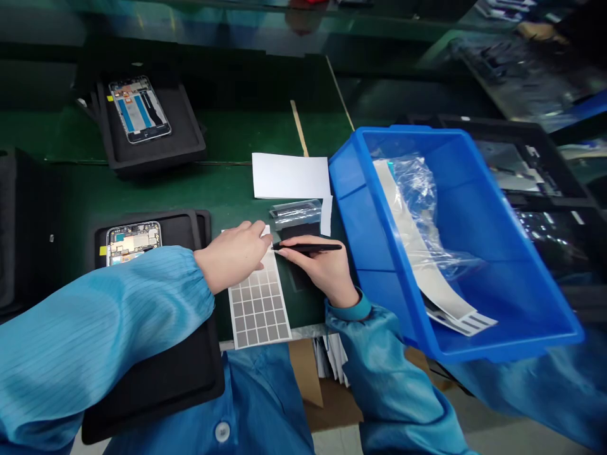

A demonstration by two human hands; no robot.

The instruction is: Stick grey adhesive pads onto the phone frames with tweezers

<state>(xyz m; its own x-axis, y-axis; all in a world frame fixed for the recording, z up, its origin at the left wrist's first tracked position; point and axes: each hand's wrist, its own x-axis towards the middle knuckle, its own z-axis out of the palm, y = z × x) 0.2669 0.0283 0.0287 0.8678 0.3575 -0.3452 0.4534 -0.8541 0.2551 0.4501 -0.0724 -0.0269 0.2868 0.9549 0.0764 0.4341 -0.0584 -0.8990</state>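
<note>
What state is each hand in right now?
Left hand: open, resting on a sheet of grey pads.
Right hand: closed, holding black tweezers.

Blue-sleeved arms (104,328) angled inward, left hand (232,256) flat, perhaps pinching; right hand (317,268) curled, fingers (289,251) closed

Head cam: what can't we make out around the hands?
Head view only:
Black tweezers, tips, held in the right hand: too small beside the left hand to tell if they grip anything.
Grey label sheet, far end: hidden under the left hand.
Phone frame, lower part: hidden by the left sleeve.
White strip in the blue bin: upper part blurred by its plastic bag.
</note>
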